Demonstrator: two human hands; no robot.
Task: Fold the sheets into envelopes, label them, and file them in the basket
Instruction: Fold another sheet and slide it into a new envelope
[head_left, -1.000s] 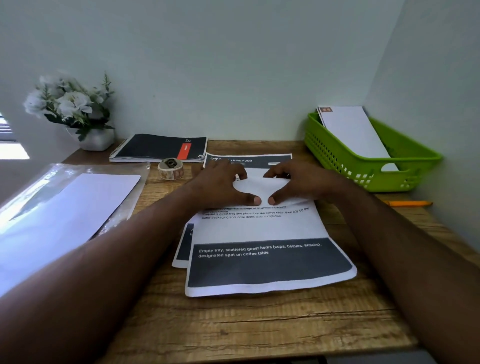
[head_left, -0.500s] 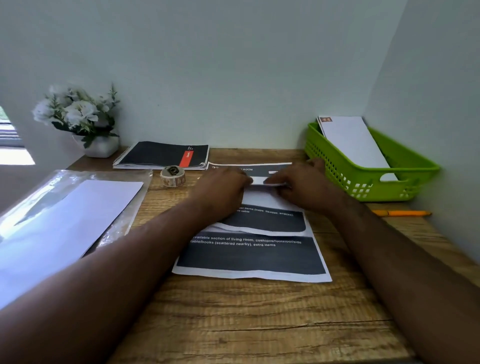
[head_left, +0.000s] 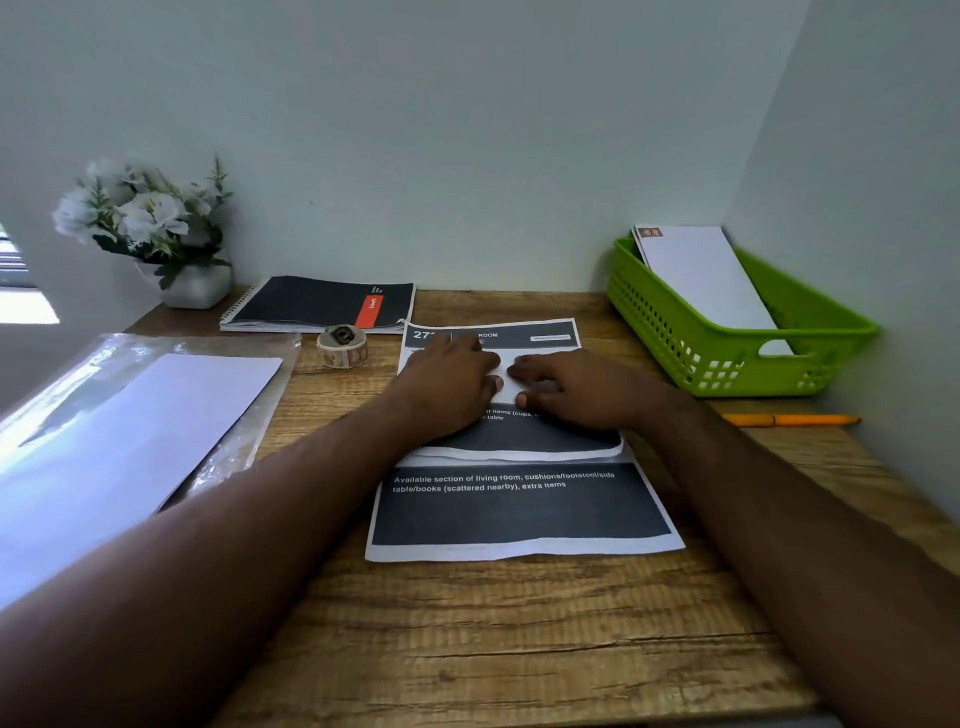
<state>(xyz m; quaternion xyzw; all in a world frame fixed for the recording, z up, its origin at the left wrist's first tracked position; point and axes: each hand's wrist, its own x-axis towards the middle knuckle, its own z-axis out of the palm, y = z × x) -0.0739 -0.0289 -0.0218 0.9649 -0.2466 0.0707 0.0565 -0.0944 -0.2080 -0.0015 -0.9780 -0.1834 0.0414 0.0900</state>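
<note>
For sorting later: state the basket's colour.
The basket is bright green, clearest in the head view.

Folded printed paper sheet mid wooden worktop, atop flat printed sheet. Left hand and right hand side by side, pressing on folded sheet. Green plastic lattice basket far right, white envelope inside. Orange pen just before basket. Black spiral notebook behind, patterned tape roll before it. White flower pot back left. Clear plastic sleeve with white paper left.
</note>
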